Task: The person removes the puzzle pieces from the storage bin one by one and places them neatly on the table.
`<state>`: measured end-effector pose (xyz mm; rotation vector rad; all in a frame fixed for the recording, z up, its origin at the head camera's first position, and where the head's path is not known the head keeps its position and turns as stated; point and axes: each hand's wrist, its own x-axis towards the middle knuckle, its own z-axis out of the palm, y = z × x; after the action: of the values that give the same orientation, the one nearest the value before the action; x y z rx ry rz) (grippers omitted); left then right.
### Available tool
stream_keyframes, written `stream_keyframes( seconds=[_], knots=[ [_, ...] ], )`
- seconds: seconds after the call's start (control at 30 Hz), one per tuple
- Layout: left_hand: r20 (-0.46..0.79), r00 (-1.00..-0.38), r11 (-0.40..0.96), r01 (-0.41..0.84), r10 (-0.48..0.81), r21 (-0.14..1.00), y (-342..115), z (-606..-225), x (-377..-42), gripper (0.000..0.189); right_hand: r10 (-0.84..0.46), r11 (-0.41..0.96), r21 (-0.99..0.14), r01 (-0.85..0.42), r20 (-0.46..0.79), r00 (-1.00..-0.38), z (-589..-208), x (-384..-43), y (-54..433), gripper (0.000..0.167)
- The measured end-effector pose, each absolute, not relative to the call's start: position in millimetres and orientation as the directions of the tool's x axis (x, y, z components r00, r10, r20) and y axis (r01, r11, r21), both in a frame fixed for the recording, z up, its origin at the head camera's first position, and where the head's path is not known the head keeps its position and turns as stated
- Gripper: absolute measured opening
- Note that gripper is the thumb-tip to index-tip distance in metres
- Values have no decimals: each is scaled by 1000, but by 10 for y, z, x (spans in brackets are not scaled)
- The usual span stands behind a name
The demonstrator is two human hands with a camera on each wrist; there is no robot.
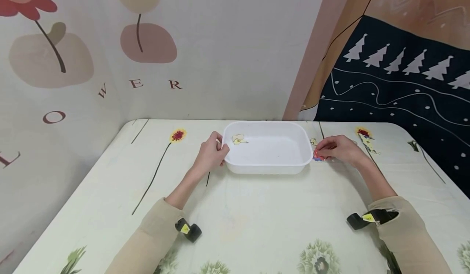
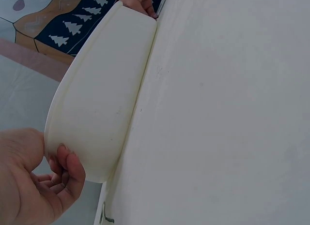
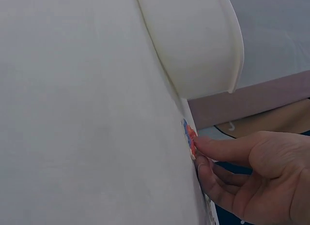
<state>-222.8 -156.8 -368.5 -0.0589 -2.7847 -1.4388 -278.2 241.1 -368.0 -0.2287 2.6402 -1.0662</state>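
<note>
A white rectangular plastic tub [image 1: 271, 169] stands on the table. My left hand [image 1: 211, 153] grips its left rim, thumb over the edge and fingers curled beneath; the left wrist view shows this hand [image 2: 46, 174] against the tub's end wall. Just off the tub's right end, my right hand [image 1: 339, 148] pinches a small flat red-and-blue piece [image 1: 318, 156]. In the right wrist view the piece [image 3: 189, 135] is tilted up at the table's surface, its edge between thumb and fingers. A pale yellow cutout-like piece [image 1: 238, 139] lies inside the tub at the left.
Behind the right hand's fingertips lies a small yellowish piece [image 1: 313, 142]. Another colourful flat piece [image 1: 368, 142] lies farther right, by a printed flower. The pale tablecloth [image 1: 249, 213] has printed flowers and stems. A printed fabric wall [image 1: 227, 62] rises behind the table.
</note>
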Motion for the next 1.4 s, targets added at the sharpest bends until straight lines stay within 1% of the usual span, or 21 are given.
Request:
stream_keyframes(
  seconds=[0.33,0.63,1.0,1.2,1.4],
  knots=[
    [46,-998,568,57,33,821,-1575,-3668,-2201,22,-214,734,-678,-30,-189,-958,-3624,-2761,2406,30],
    [28,-999,582,39,28,812,-1573,-3671,-2217,26,-217,699,-705,-121,-47,-975,-3534,-2718,2369,34],
    [25,-999,581,35,25,813,-1576,-3655,-2216,26,-174,638,-749,-177,83,-981,-3365,-2628,2209,37],
    [22,-999,575,35,29,818,-1573,-3664,-2219,24,-191,600,-771,-213,121,-974,-3307,-2569,2086,36],
    [23,-999,571,35,27,820,-1569,-3675,-2232,24,-230,557,-789,-260,154,-961,-3292,-2585,1936,32]
  ],
)
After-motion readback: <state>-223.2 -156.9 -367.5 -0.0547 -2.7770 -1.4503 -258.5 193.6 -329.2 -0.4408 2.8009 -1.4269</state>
